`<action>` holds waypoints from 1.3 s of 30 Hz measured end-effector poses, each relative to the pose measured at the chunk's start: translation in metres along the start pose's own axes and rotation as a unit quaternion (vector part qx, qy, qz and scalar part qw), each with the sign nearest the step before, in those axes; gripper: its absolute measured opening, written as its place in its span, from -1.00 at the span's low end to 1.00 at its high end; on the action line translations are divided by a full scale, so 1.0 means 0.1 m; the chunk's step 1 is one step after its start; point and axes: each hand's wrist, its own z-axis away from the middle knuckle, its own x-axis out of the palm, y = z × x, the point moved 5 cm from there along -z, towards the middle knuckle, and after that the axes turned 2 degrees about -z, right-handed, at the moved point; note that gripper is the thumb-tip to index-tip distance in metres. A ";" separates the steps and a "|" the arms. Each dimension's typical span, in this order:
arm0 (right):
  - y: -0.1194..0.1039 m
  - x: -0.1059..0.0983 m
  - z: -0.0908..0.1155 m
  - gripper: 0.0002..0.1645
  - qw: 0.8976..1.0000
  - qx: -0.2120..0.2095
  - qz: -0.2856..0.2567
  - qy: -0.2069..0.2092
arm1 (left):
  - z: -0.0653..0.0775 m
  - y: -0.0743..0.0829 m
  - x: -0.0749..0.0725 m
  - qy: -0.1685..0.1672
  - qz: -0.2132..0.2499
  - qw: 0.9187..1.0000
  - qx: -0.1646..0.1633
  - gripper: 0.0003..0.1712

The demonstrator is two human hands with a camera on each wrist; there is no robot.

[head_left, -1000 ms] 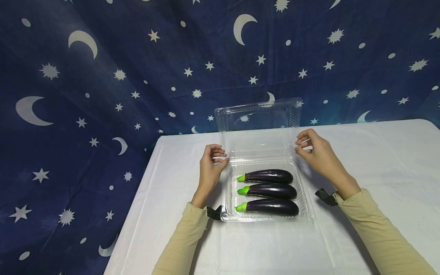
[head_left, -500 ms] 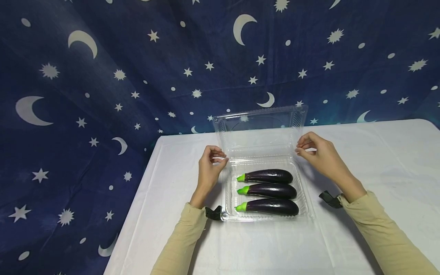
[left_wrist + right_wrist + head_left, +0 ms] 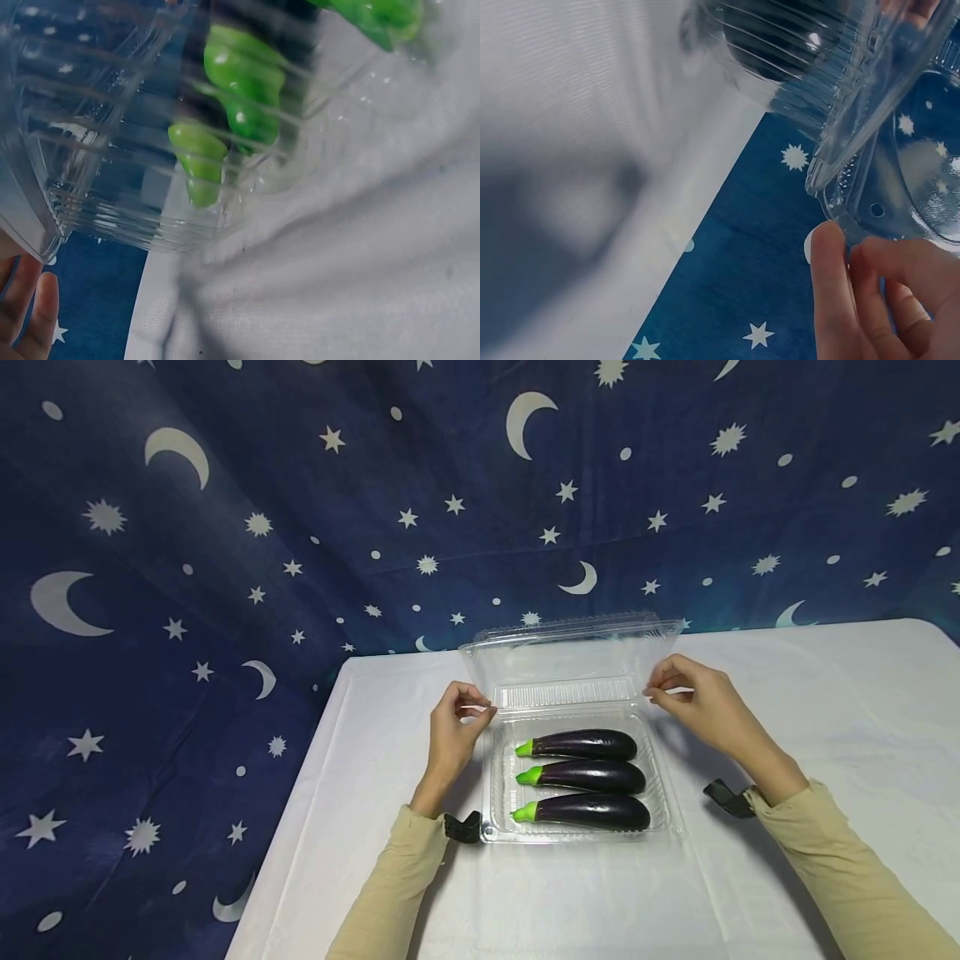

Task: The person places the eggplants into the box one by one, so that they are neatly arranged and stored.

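Observation:
A clear plastic clamshell container point(image 3: 585, 839) lies on the table with its lid point(image 3: 570, 652) raised and leaning back. Three dark purple eggplants with green stems lie side by side in its base: the back eggplant point(image 3: 592, 744), the middle eggplant point(image 3: 596, 776) and the front eggplant point(image 3: 600, 811). At the back left hinge corner, my left hand point(image 3: 453, 722) pinches the container edge between thumb and fingers. My right hand point(image 3: 697, 702) pinches the back right corner likewise. In the right wrist view, fingertips point(image 3: 829, 236) meet the plastic corner; in the left wrist view, the left hand is mostly cut off.
A white cloth covers the table point(image 3: 825, 735). Behind and to the left hangs a dark blue curtain point(image 3: 375, 468) with moons and stars. Black wrist straps point(image 3: 462, 827) show at both sleeves.
The lid has tipped further back, its top edge sinking lower. Both hands stay at the hinge corners, with the wrists shifting slightly outward and down. The eggplants have not moved.

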 end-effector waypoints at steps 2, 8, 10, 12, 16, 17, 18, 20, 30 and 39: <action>-0.01 0.00 0.02 -0.82 1.000 -0.007 0.003 -0.004 | 0.01 -0.01 -0.01 0.001 0.000 1.000 0.003 -0.76; -0.02 0.03 0.08 -0.82 1.000 -0.019 0.005 -0.018 | 0.03 -0.03 -0.02 0.009 -0.007 1.000 0.009 -0.80; -0.02 0.03 0.09 -0.83 0.999 -0.025 0.009 -0.020 | 0.03 -0.04 -0.03 0.009 -0.009 1.000 0.008 -0.81; -0.02 0.04 0.10 -0.83 0.999 -0.032 0.011 -0.021 | 0.03 -0.05 -0.03 0.006 -0.004 1.000 0.004 -0.82; -0.02 0.03 0.12 -0.82 0.998 -0.058 0.030 -0.018 | 0.04 -0.08 -0.04 0.006 -0.001 1.000 -0.012 -0.84; -0.01 0.03 0.12 -0.82 0.997 -0.064 0.036 -0.018 | 0.04 -0.08 -0.05 0.006 -0.001 1.000 -0.016 -0.84; -0.01 0.03 0.13 -0.81 0.996 -0.070 0.043 -0.017 | 0.05 -0.09 -0.05 0.006 -0.004 1.000 -0.020 -0.84; -0.01 0.02 0.14 -0.79 0.995 -0.080 0.052 -0.018 | 0.05 -0.09 -0.06 0.005 -0.007 1.000 -0.025 -0.85; -0.01 0.03 0.19 -0.75 0.994 -0.094 0.034 -0.038 | 0.07 -0.15 -0.10 -0.016 -0.012 1.000 -0.013 -0.94; 0.01 0.02 0.23 -0.63 0.992 -0.120 0.015 -0.044 | 0.11 -0.21 -0.10 -0.033 -0.015 0.999 -0.007 -0.85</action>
